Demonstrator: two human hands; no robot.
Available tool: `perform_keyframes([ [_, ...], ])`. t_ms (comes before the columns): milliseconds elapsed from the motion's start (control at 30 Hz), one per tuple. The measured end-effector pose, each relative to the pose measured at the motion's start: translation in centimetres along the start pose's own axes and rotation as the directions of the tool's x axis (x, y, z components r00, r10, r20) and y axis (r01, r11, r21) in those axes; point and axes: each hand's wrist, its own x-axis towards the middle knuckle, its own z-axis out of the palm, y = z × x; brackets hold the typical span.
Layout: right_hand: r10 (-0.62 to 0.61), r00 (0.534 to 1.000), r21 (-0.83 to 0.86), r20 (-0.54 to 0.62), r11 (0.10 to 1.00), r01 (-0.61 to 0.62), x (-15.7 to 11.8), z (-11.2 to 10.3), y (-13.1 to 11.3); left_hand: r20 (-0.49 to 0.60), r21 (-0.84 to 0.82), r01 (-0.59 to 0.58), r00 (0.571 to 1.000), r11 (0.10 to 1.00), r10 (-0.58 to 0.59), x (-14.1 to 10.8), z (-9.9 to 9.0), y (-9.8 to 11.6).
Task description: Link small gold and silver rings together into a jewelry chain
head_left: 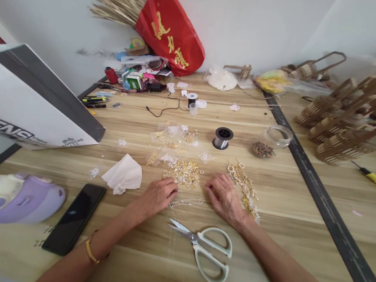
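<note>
From where I stand, the phone (pixel 74 219) lies at the left, with a crumpled white tissue (pixel 125 175) just beyond it. Next comes the left hand (pixel 158 195), at the near left edge of the gold and silver pieces (pixel 184 173). For work this fine, I'd say the thin silvery chain (pixel 189 203) wants a light fingertip hold, laid flat so its links don't twist or drag loose bits along. That chain lies between the hands, just this side of the pieces. The left hand is palm down, its fingers bent and bunched narrow near the chain's left end; whether it pinches anything, I can't tell.

The open scissors (pixel 192 236) sit nearer the person, blades pointing left (I'd mind those tips with wrists so close). Right of the pieces, the right hand (pixel 225 196) rests low, its fingers curled inward and close together, and I can't see whether they hold anything. Its wrist lies just beside the gold strands (pixel 248 189), which would tangle easily if a forearm brushed them.
</note>
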Motion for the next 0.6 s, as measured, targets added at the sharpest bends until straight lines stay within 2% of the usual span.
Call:
perform_keyframes([
  [200,0.0,1.0,0.004,-0.004,1.0,0.0,0.0,0.02,0.01,-0.038,-0.076,0.0,0.999,0.997,-0.003,-0.47,-0.28,-0.35],
  [433,-0.007,1.0,0.016,-0.017,1.0,0.007,0.03,0.01,-0.1,-0.038,-0.198,0.068,0.996,0.978,-0.077,-0.86,-0.74,-0.68],
  [600,-0.017,1.0,0.015,-0.025,1.0,0.018,-0.04,0.19,0.02,-0.053,-0.222,0.087,0.994,0.971,-0.101,-0.91,-0.52,-1.07],
])
